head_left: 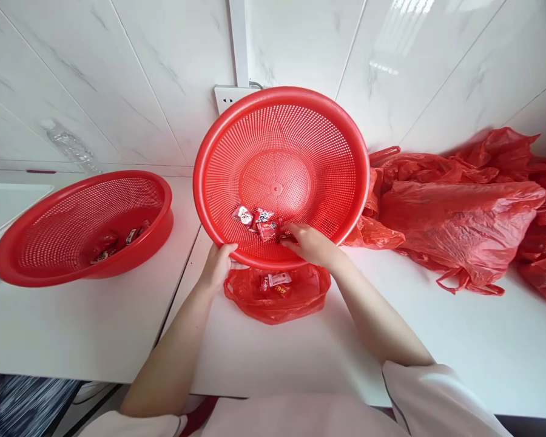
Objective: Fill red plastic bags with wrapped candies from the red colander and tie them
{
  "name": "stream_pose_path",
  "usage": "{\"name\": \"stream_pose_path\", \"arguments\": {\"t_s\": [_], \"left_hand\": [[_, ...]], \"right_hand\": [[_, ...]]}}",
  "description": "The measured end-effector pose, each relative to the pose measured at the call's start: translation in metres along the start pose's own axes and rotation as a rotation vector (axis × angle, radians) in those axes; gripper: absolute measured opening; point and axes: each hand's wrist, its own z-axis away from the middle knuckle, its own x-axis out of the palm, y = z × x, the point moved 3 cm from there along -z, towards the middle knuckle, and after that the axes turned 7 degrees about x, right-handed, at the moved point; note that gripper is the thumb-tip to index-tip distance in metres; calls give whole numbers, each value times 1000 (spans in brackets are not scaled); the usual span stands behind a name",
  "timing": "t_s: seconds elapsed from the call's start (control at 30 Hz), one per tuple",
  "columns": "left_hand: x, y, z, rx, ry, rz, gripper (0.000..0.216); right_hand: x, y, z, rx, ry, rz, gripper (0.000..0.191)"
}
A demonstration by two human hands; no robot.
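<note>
A red plastic colander (279,97) is tilted toward me, its near rim above an open red plastic bag (277,312). My left hand (218,264) grips that rim at the lower left. Inside the colander, my right hand (307,243) reaches over the near side with fingers bent beside several small wrapped packets (267,230); whether it pinches one is hidden. More wrapped packets (279,279) lie in the bag underneath.
A second red colander (84,191) with a few packets stands at left. Filled red plastic bags (459,224) crowd the right side. Behind are a tiled wall, a power socket (230,95) and a clear plastic bottle (73,145). A seam divides the white table (346,352).
</note>
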Motion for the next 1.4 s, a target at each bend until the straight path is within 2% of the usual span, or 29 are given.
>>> {"name": "stream_pose_path", "arguments": {"t_s": [0.07, 0.13, 0.33, 0.43, 0.57, 0.67, 0.9, 1.0, 1.1, 1.17, 1.23, 1.4], "left_hand": [[0, -1, 0, 1, 1, -4, 43], [-1, -2, -1, -4, 8, -10, 42], [-5, -3, -5, 7, 17, 23, 39], [-8, -3, -6, 25, 38, 32, 38], [-9, -3, -7, 16, 55, 42, 37], [-8, -2, -6, 17, 58, 39, 36], [-6, -2, -6, 24, 41, 31, 37], [-3, -5, -5, 6, 26, 38, 38], [3, -6, -1, -12, -2, 43, 39], [7, -6, 2, -14, -23, 42, 39], [10, -5, 5, -12, -19, 35, 39], [9, -8, 3, -24, 32, 45, 39]], "right_hand": [[5, 5, -4, 12, -28, 21, 24], [6, 10, -7, 20, -61, -84, 23], [2, 18, -9, 148, -350, -904, 32], [0, 19, -8, 181, -367, -1082, 38], [-1, 19, -8, 218, -350, -1157, 39], [-4, 19, -8, 204, -318, -1092, 34], [-17, 13, 0, 26, -319, -650, 41], [-15, 8, -2, -30, -159, -510, 40], [-5, 1, -4, -117, 29, -283, 31], [4, -3, -5, -187, 104, -119, 31], [12, -7, -3, -242, 75, -14, 38], [12, -9, 4, -208, -187, -10, 53]]}}
